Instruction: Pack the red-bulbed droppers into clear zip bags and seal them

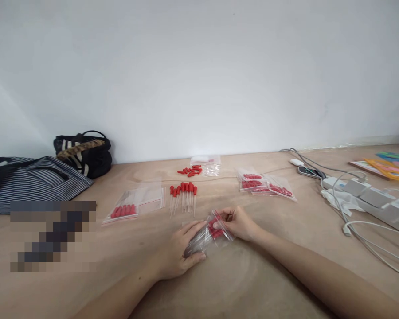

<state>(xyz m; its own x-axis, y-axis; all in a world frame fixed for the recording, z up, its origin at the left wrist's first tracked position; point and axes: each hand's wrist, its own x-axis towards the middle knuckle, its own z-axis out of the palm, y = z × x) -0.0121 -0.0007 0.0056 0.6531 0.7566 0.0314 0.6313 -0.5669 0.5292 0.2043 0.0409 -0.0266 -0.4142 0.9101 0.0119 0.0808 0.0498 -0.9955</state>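
Note:
Both my hands hold one small clear zip bag (209, 232) with red-capped droppers inside, low over the wooden table (239, 283). My left hand (179, 252) grips the bag's lower end, fingers curled around it. My right hand (237, 223) pinches the bag's upper edge. Just beyond lies a row of loose red-capped glass droppers (183, 195). Further back sit loose red caps (190, 170) beside a clear bag (208, 165).
Filled bags lie at left (123, 211) and right (264, 184). A striped bag (33, 179) and a black bag (84, 153) sit at far left. A power strip (375, 199), white cables (362, 235), a phone (309, 172) and coloured papers (385, 166) occupy the right.

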